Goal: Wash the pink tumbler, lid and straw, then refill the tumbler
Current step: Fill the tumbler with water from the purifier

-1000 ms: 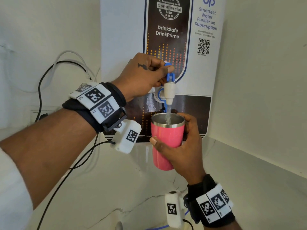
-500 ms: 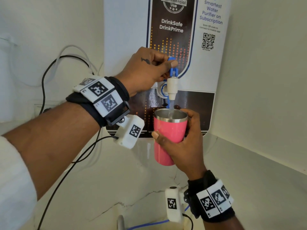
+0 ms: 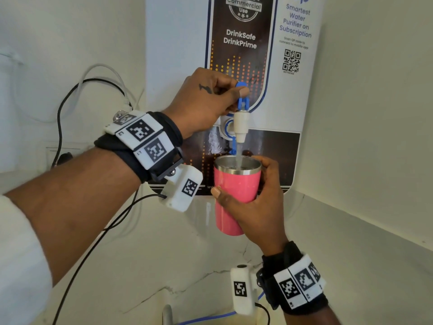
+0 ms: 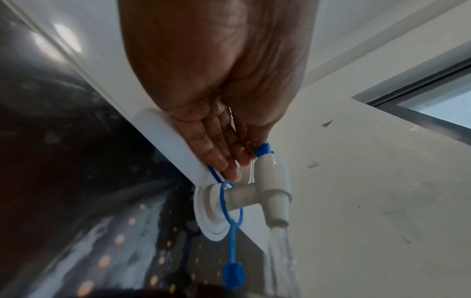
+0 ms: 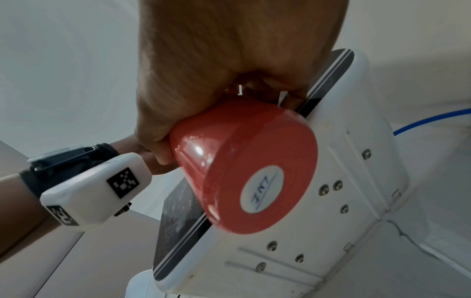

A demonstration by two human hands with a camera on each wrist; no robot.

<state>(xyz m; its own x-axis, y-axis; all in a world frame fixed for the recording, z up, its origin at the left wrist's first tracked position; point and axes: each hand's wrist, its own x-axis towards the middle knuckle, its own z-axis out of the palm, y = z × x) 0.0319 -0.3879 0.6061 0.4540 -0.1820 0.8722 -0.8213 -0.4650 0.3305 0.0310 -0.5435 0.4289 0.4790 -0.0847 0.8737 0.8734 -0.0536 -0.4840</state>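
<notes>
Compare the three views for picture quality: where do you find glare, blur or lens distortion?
Head view: sharp, evenly lit, mild wide-angle bend. Left wrist view: bright glare on the purifier panel, left hand looming and soft, stream streaked. Right wrist view: glint on the pink tumbler, its base ballooned by the lens, right hand blurred.

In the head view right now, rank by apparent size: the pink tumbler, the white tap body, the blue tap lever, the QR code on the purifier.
1. pink tumbler, clearly largest
2. white tap body
3. QR code, close to the tap body, so this order is unsure
4. blue tap lever, partly hidden by the left hand
</notes>
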